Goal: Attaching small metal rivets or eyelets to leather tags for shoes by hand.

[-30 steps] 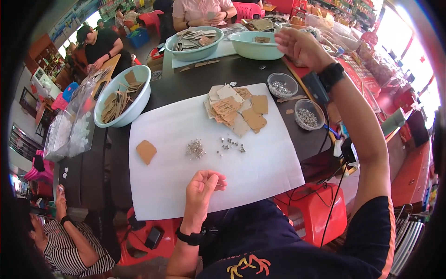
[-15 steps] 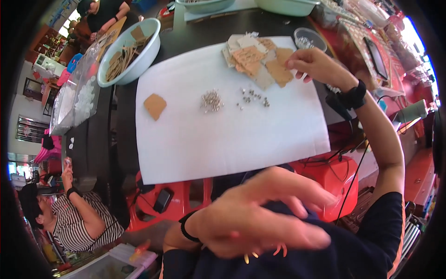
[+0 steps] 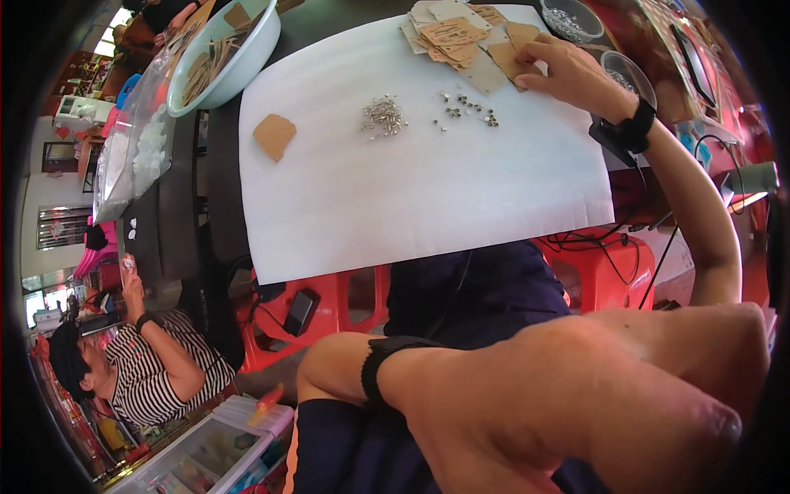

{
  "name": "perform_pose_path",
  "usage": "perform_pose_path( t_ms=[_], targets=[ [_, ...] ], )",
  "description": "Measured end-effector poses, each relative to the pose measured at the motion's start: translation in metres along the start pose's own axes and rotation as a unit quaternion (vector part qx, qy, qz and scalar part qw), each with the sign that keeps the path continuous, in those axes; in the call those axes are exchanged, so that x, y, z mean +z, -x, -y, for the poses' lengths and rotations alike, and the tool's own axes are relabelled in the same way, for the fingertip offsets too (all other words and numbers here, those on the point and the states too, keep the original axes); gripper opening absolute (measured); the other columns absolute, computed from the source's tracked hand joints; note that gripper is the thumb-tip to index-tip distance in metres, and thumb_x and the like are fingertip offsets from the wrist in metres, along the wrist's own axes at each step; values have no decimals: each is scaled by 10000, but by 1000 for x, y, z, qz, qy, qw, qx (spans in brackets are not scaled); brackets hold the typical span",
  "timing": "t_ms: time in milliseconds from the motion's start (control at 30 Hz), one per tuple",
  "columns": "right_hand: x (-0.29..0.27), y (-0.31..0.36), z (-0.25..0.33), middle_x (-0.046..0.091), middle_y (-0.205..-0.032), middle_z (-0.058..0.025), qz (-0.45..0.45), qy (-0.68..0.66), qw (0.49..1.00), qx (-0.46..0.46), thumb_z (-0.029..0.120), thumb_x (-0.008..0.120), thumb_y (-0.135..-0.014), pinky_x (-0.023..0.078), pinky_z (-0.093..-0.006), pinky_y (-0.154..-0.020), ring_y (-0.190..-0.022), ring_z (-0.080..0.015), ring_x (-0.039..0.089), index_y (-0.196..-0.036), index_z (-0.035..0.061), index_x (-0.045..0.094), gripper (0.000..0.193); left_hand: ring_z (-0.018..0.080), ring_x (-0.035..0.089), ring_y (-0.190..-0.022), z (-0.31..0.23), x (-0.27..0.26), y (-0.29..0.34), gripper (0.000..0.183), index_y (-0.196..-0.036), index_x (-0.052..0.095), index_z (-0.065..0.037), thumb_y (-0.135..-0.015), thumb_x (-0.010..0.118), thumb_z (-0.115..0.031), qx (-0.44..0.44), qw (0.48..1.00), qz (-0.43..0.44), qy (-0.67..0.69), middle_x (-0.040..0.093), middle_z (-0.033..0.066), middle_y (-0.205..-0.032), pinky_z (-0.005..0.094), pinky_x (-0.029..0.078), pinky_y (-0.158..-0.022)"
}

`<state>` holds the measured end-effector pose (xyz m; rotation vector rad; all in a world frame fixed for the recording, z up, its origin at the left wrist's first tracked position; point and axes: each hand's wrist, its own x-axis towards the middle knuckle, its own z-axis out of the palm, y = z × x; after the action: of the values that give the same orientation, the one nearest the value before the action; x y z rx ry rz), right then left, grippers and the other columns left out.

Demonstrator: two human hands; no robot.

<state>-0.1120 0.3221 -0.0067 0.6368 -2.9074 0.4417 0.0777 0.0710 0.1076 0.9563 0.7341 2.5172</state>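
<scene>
My right hand (image 3: 568,72), with a black watch on its wrist, is at the right side of a pile of flat tan and cream pieces (image 3: 451,33). Its thumb and forefinger close on the edge of a flat tan piece (image 3: 504,61); whether this is card or leather I cannot tell. Close to the camera, my left hand (image 3: 592,387) looms large at the lower right and holds nothing that I can see. Its fingers are partly hidden. A single tan piece (image 3: 274,137) lies on the left of the white sheet (image 3: 395,214).
Two heaps of small silvery metal parts (image 3: 384,117) (image 3: 469,107) lie mid-sheet. A round clear tub (image 3: 572,20) stands at the far right, a pale green basin (image 3: 218,62) at the left. Beyond the left edge sits a person in stripes (image 3: 173,362). Red stools (image 3: 337,309) stand below.
My right hand has come down onto the tan pieces and closed on one. My left hand has risen toward the camera and to the right. The view has shifted, moving the sheet up.
</scene>
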Motion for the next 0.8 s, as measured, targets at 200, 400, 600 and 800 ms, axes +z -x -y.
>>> perform_pose_path(
  t_ms=[200, 400, 600, 800],
  targets=[
    [-1, -2, 4, 642, -1048, -95, 14, 6, 1000, -9, 284, 706, -845, 489, -374, -792, -915, -290, 644, -1085, 44, 655, 343, 258, 609, -790, 12, 8, -1, 45, -838, 593, -7, -855, 572, 30, 11, 999, 13, 38, 614, 166, -943, 325, 498, -710],
    [-2, -6, 5, 678, -972, -122, 11, 12, 1000, -12, 305, 689, -844, 495, -398, -772, -886, -316, 645, -1023, 36, 663, 324, 225, 605, -813, 26, 12, -6, 81, -857, 610, -9, -842, 554, 49, 17, 996, 31, 87, 619, 130, -945, 309, 476, -739],
    [-4, -5, 1, 663, -938, -103, 21, 25, 999, -34, 279, 689, -845, 496, -404, -735, -832, -308, 643, -965, 42, 668, 267, 192, 601, -835, 33, 17, -7, 129, -876, 627, -11, -828, 537, 67, 20, 987, 59, 151, 624, 95, -948, 292, 453, -769],
    [-2, 2, -8, 637, -894, -120, -24, 105, 989, -105, 218, 672, -855, 499, -422, -672, -753, -326, 640, -903, 42, 672, 183, 197, 578, -881, 9, -30, -4, 145, -864, 623, -11, -812, 520, 76, -102, 990, 46, 85, 615, 102, -911, 297, 449, -808]
  ],
)
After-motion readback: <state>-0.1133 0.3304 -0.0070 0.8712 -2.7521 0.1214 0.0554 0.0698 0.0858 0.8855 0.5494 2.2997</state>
